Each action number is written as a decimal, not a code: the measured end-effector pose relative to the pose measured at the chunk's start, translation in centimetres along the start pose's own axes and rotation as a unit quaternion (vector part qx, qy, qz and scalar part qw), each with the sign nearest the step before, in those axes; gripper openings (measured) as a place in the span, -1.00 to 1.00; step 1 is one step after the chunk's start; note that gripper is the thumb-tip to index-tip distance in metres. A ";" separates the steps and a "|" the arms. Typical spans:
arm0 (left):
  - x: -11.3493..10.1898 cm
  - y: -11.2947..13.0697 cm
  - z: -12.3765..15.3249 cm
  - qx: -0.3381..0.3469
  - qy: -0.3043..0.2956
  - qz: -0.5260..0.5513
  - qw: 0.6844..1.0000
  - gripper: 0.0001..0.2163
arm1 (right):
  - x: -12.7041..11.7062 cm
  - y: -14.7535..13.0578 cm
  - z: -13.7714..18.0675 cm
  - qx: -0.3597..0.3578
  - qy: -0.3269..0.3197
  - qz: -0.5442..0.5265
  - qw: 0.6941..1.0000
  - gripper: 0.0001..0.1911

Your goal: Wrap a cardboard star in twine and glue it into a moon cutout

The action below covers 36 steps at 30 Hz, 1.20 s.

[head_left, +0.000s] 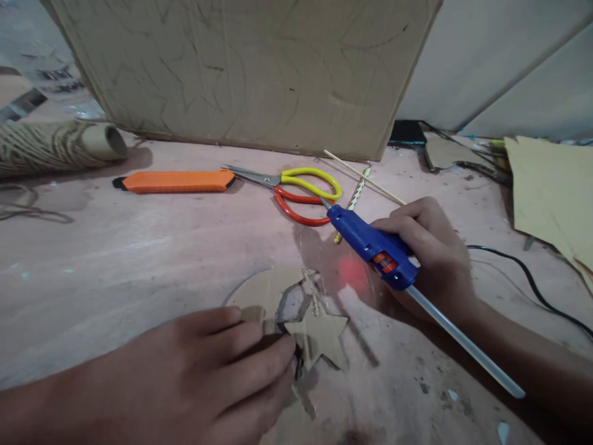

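My right hand (430,259) is wrapped round a blue hot glue gun (364,238), its metal nozzle pointing up and left near the scissors' red handle. A long clear glue stick (467,343) sticks out of its back. Under the fingers of my left hand (222,371) lies a crescent-shaped cardboard cutout (259,287), held against the table. A small cardboard star (319,337) sits at the crescent's opening, with a short piece of twine (315,300) running from its top point to the crescent's upper tip. My left hand hides the crescent's lower left part.
Behind lie an orange utility knife (178,181), scissors (306,185) with yellow and red handles, a patterned stick (359,191) and a thin wooden stick (365,177). A cardboard panel (250,68) stands behind them. Twine roll (55,145) at left; cardboard sheets (551,191) and black cord (523,262) at right.
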<state>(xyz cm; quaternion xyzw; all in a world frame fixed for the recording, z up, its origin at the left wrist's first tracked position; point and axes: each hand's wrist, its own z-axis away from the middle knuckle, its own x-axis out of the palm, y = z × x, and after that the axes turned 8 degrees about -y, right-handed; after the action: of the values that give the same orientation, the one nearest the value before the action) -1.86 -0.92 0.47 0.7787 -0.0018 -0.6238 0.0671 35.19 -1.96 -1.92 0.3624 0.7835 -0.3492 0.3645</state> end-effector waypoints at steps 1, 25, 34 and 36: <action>0.0 0.0 0.0 -0.010 0.003 0.007 1.000 -0.74 | 0.0 0.0 -0.1 -0.007 -0.003 -0.002 1.000 -0.62; 0.3 -0.8 0.8 -0.249 -0.024 0.028 0.968 -0.47 | -0.4 -0.6 -0.3 0.016 -0.030 -0.047 0.998 -0.65; 0.1 -1.1 1.4 -0.115 -0.072 0.057 0.989 -0.30 | -0.3 0.0 -0.1 0.018 -0.043 -0.035 0.998 -0.57; -0.1 -1.1 1.3 -0.104 -0.083 0.051 0.990 -0.27 | -0.2 0.3 0.0 0.014 -0.044 -0.035 0.998 -0.53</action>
<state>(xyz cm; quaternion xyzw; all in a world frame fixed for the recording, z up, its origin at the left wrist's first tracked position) -3.19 0.06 0.13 0.7118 0.0175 -0.6789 0.1794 35.56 -1.87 -1.81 0.3236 0.7742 -0.3881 0.3811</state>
